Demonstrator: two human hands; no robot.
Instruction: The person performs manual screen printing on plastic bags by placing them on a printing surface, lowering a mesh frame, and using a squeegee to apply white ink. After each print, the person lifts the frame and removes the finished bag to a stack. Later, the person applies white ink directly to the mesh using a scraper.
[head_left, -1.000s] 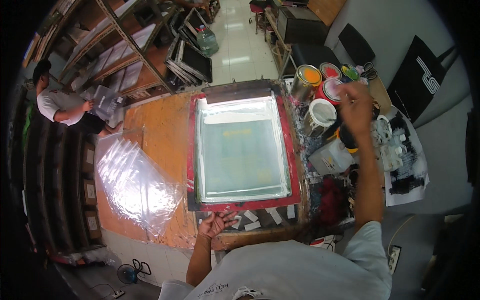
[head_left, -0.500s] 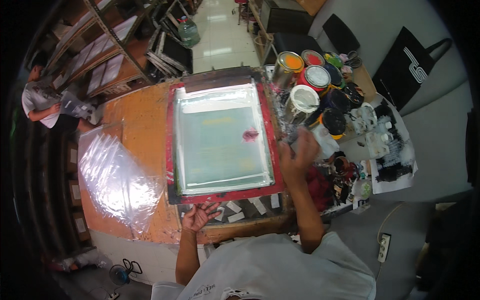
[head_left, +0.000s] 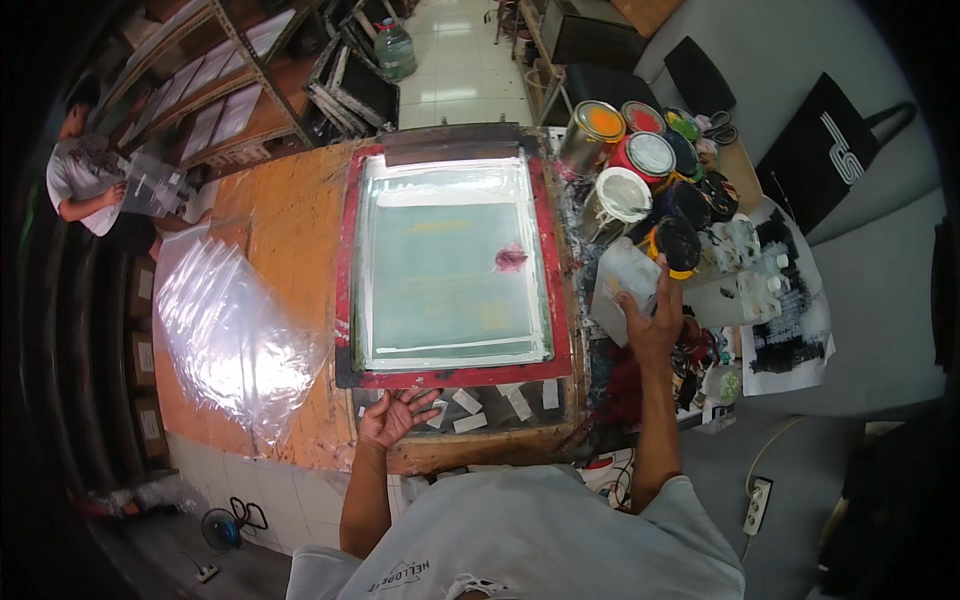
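A screen-printing frame (head_left: 352,250) with red edges and a pale green mesh lies on the table, a dark reddish smudge (head_left: 510,257) on its right part. At its front edge my left hand (head_left: 395,418) is palm up, fingers spread, holding nothing; its fingertips are close under the frame. To the right of the frame, my right hand (head_left: 655,325) has its thumb and fingers closed about a pale translucent plastic piece (head_left: 620,270) with a yellowish stain. Its exact kind is unclear. Just beyond that hand stands an open ink pot (head_left: 676,243) with dark contents.
Clear plastic sheets (head_left: 235,340) lie stacked at left on the wooden table (head_left: 285,220). Ink cans (head_left: 600,122) and a white tub (head_left: 622,195) crowd the right side. Far left, another person (head_left: 90,190) holds a clear sheet. Ink-stained paper (head_left: 800,350) lies far right.
My right hand has moved right and nearer, from beside the frame's edge to the translucent piece, which has shifted left. The left hand stays at the front edge. The view has shifted slightly.
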